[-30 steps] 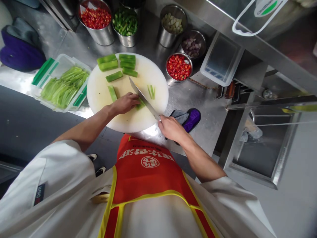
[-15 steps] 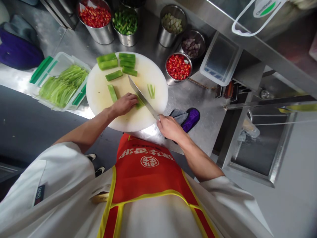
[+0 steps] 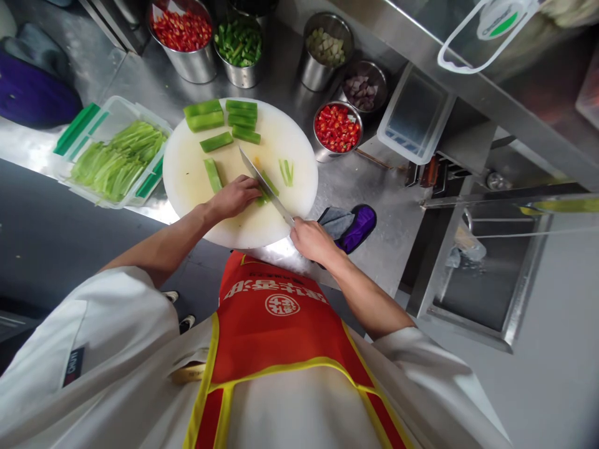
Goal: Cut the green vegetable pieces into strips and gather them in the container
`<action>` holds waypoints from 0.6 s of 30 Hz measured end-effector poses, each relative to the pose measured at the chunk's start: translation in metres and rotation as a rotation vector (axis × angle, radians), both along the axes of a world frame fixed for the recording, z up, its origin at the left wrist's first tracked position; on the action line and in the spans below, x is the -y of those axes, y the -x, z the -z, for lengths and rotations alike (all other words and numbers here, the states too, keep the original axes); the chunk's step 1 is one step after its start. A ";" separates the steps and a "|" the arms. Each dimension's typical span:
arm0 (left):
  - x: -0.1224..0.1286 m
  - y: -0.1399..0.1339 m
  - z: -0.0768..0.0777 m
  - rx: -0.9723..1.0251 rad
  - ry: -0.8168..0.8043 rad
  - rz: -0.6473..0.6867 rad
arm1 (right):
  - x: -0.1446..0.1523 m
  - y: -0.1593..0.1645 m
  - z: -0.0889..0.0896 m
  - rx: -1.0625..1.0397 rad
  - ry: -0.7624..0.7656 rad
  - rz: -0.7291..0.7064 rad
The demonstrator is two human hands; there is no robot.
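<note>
Vegetable piece (image 3: pixel 262 199) under left fingers (image 3: pixel 251 184)

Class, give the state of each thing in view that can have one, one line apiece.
Knife: gripped in the right hand
Left hand: resting on a green piece
Green chunks: cut, lying on the board
Thin slivers: cut, on the board
Plastic box: uncovered, holding green strips
Five steel pots: uncovered, holding chopped food
Clear container: lid unclear

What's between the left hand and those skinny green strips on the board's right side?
In the head view, starting from the left hand: a green piece's end, the knife blade, then one cut strip before the skinny strips.
</note>
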State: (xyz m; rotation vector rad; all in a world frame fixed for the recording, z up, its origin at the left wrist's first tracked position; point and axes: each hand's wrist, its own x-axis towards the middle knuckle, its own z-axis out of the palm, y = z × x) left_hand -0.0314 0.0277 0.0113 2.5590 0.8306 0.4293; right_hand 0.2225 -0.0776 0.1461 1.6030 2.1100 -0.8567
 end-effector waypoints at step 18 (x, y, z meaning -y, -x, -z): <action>0.006 0.005 0.007 0.079 0.019 -0.016 | 0.003 0.003 0.002 -0.016 -0.034 0.019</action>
